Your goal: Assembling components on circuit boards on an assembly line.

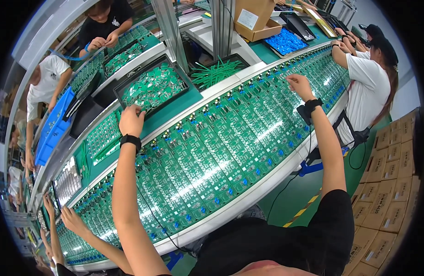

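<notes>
Circuit boards (pixel 207 161): right fingers (pixel 293 78) curl above, left fingers (pixel 135 108) beside tray (pixel 180 76); grips unclear.

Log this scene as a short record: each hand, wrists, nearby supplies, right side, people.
Left hand: at the near edge of a black tray of small green pieces
Right hand: above rows of green circuit boards; grip unclear
Wrists: dark band on each
Supplies: green strips, blue parts
Right side: stacked cardboard boxes
People: co-workers left and right
</notes>
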A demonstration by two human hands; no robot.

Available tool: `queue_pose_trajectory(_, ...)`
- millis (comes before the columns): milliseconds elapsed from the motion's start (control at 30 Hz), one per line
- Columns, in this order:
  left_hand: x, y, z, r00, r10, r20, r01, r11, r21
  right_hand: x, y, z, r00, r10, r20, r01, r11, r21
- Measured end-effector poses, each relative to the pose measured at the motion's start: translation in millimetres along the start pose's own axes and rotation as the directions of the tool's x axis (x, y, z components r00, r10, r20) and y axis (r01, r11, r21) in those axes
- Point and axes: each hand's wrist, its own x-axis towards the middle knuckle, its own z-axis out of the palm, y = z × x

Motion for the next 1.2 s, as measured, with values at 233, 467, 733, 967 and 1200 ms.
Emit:
queue_pose_trajectory(233, 8, -3, 4, 0.994, -0.089, 0.069, 0.098, 0.983, -0.152, 2, -13, 21, 0.889, -0.457, -0.028, 0.404, 0.813, -0.419)
queue_pose_trajectory(467, 5, 0, 10, 0.994, -0.065, -0.083, 0.047, 0.98, -0.195, 7, -18, 39, 0.893, -0.448, -0.051, 0.402, 0.842, -0.359)
queue_pose_trajectory(733, -3, 14, 3, 0.983, -0.091, -0.159, 0.024, 0.924, -0.383, 8, -21, 51, 0.859, -0.51, -0.052, 0.407, 0.739, -0.536)
queue_pose_trajectory(967, -6, 16, 4, 0.977, -0.165, -0.135, 0.05, 0.795, -0.605, 14, -23, 51, 0.851, -0.525, 0.012, 0.44, 0.699, -0.565)
queue_pose_trajectory(1200, -8, 33, 1, 0.98, -0.194, -0.039, 0.101, 0.658, -0.746, 31, -18, 52, 0.88, -0.469, 0.069, 0.394, 0.642, -0.658)
